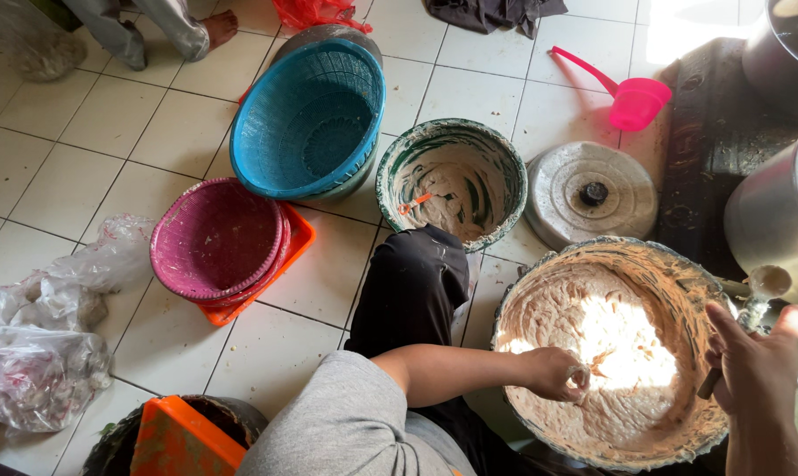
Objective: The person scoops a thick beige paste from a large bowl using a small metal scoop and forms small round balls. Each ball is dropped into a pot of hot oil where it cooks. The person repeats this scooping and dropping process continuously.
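Right hand's (756,370) grip (709,383) perhaps a spoon

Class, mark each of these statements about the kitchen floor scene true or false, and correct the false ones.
1. The left hand is in the large bowl of pale paste. True.
2. The blue basket lies flat inside the purple basket. False: it stands tilted beside the purple one, leaning on the container behind it.
3. A pink scoop lies on the tiled floor near the round metal lid. True.
4. The smaller green-rimmed bowl is full to the brim. False: only smears of paste line it.
5. The right hand is at the large bowl's right rim, gripping a dark handle. True.
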